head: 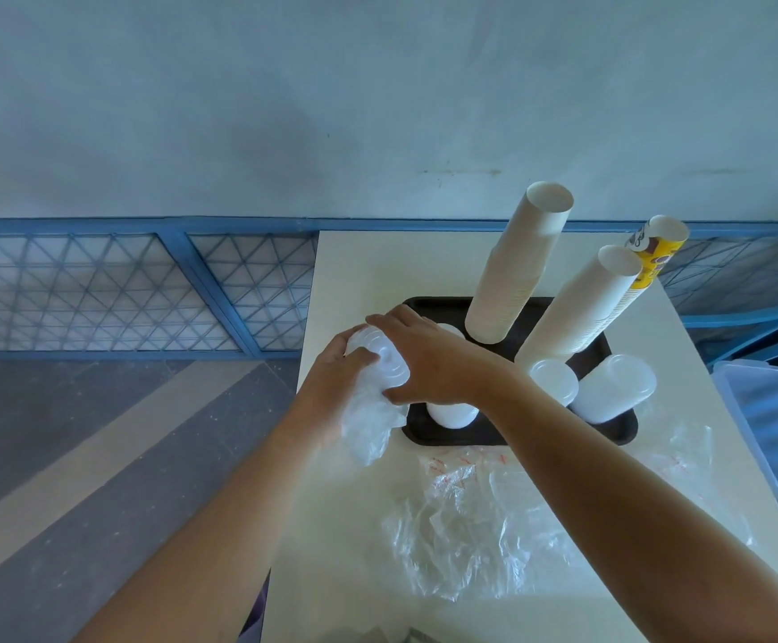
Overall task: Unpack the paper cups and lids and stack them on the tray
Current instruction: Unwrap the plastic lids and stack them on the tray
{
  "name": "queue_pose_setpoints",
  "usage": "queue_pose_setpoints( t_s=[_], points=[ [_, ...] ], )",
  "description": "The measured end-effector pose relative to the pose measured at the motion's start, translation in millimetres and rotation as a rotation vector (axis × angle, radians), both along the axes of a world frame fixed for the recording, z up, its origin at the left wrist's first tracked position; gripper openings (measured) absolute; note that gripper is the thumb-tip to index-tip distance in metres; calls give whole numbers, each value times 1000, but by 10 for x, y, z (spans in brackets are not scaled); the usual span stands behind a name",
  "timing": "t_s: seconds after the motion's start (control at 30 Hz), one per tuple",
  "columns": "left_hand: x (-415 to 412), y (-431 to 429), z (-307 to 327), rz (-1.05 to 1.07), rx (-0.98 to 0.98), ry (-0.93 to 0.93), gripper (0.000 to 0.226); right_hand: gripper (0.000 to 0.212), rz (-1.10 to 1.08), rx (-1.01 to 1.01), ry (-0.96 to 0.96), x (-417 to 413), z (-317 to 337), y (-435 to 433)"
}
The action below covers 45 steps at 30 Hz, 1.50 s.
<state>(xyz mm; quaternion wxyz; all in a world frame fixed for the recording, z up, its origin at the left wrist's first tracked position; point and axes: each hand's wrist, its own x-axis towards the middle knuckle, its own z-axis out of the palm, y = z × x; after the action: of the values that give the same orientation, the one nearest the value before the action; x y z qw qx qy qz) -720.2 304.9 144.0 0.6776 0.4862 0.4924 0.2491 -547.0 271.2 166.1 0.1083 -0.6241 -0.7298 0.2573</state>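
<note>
The white desk (359,271) lies under both hands, and well to the right of the right hand, at the desk's edge, a clear box with a blue lid (777,424) is partly seen. Below the hands, nearer to the person, empty plastic bags (480,526) lie crumpled on the desk. A black tray (447,440) sits just right of the hands and partly under the right hand. On it, beyond the right hand, stand three tall stacks of cups: a white stack (512,276) nearest, a second white stack (577,313) further right, and a yellow printed stack (654,266) behind that one. Two short piles of white lids (614,387) stand on the tray right of the right forearm, and another pile (452,415) shows under the right wrist. Between the hands, above the tray's left edge, is a stack of lids (380,359), with its plastic sleeve (368,429) pushed back and hanging below. The left hand (331,382) curls around the stack's left side, over the sleeve. The right hand (433,359) grips the stack from the right, fingers over the top and thumb beneath.
</note>
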Motion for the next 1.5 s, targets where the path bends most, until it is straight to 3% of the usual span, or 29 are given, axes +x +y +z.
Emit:
queue_pose_setpoints(
  t_s=[0.33, 0.47, 0.6, 0.73, 1.0, 1.27, 1.5],
  points=[
    [47, -30, 68, -20, -83, -99, 50, 95, 4, 15, -16, 75, -18, 53],
    [41, -31, 30, -12, -124, -152, 39, 92, -1, 8, -21, 116, -34, 76],
    [37, -14, 3, 35, -135, -180, 52, 95, -39, -14, 16, 230, -29, 99],
    [61, 23, 6, 83, -97, -162, 30, 96, -67, -16, 60, 328, -41, 117],
    [98, 40, -38, 79, -132, -205, 29, 96, -44, -27, 39, 395, -81, 140],
    [143, 86, -85, 105, -104, -171, 33, 88, -167, 19, 101, 592, -67, 221],
    [152, 157, -165, 178, -86, -126, 31, 88, -409, 44, 81, 962, -154, 399]
  ],
)
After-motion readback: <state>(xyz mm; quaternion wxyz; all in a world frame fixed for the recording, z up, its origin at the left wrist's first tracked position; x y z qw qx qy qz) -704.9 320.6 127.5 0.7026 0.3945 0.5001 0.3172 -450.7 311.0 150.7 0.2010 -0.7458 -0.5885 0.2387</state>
